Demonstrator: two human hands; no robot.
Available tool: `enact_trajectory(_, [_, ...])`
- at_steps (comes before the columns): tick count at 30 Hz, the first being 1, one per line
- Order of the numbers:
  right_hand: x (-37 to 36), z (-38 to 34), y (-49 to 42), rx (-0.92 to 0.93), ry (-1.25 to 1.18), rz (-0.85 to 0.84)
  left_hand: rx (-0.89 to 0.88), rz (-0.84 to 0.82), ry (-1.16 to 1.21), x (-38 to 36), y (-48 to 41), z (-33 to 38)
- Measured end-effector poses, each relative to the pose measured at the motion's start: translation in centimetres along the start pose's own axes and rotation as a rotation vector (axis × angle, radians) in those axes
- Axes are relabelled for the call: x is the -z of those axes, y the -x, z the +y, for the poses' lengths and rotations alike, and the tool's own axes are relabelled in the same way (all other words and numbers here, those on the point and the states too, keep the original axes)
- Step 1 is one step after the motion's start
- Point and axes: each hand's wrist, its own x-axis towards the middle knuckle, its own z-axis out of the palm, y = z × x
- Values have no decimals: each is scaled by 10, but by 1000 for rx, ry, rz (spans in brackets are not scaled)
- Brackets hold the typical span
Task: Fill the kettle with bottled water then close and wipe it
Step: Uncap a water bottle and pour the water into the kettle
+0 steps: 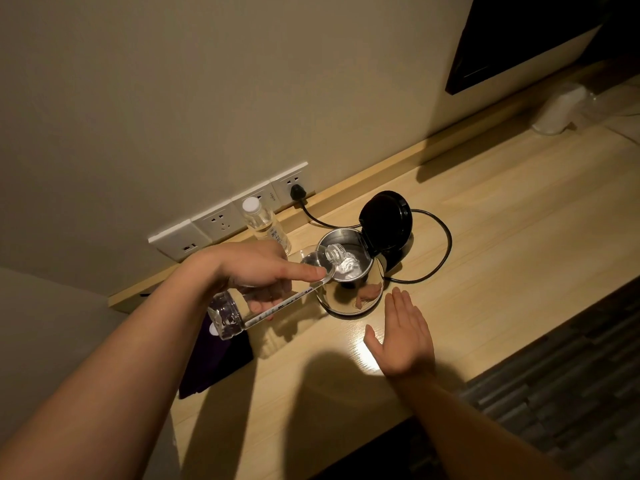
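A steel kettle (pixel 346 296) stands on the wooden desk (pixel 502 237) with its black lid (pixel 386 220) flipped up. My left hand (pixel 256 271) grips a clear plastic water bottle (pixel 235 315), tipped so its uncapped neck reaches over the kettle's mouth. Water is foaming inside the kettle. My right hand (pixel 403 336) rests flat on the desk just in front of the kettle, fingers together, holding nothing. A dark purple cloth (pixel 214 362) lies on the desk under my left forearm.
A second capped bottle (pixel 263 223) stands by the wall sockets (pixel 221 221). The kettle's black cord (pixel 440 244) loops behind it to a plug (pixel 297 192). A white wrapped item (pixel 557 109) sits at the far right. A dark screen (pixel 512 39) hangs above.
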Motion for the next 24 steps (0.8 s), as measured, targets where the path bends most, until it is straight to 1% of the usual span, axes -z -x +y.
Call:
enact_trajectory(3, [0,0,0,4,-2,9,45,-2,12,3,0,6])
enact_trajectory(14, [-3,2,-1,9,-9,5,113,-52,-1,11,-1,17])
enact_trajectory(24, [-4,2,-2,7,-24,5,198,-102,-62,19,1,34])
